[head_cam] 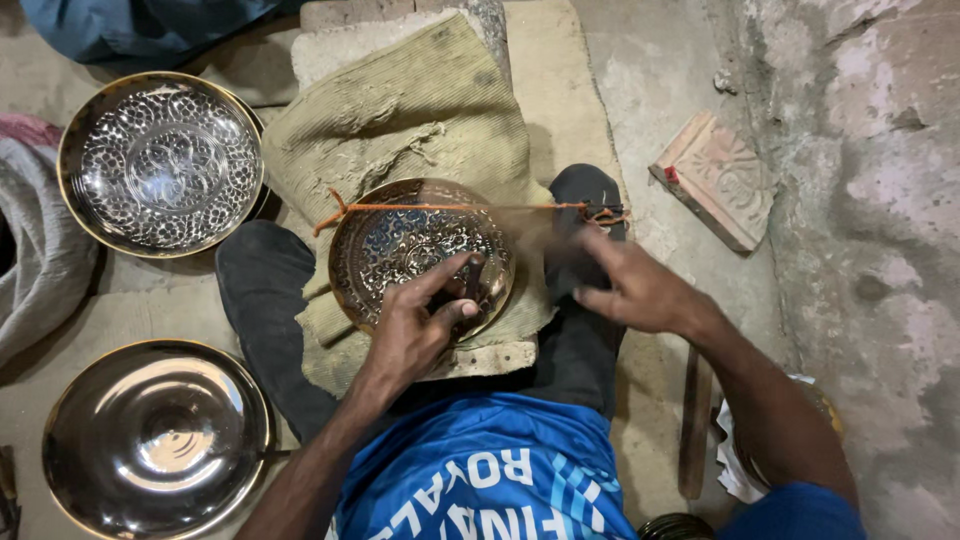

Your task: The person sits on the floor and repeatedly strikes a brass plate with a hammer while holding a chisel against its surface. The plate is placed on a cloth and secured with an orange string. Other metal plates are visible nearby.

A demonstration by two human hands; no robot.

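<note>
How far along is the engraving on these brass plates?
Done, it seems: the patterned plate at upper left is covered with engraved ornament. In hand: the plate on the cloth pad, held under an orange cord, is largely patterned; the left hand presses a small tool onto it while the right hand is blurred. Left: the smooth plate at lower left shows no engraving.

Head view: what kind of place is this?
Likely a floor-level metal-engraving workshop: an engraved brass plate on a padded cloth, a finished patterned plate, a plain one, rough concrete wall.
</note>
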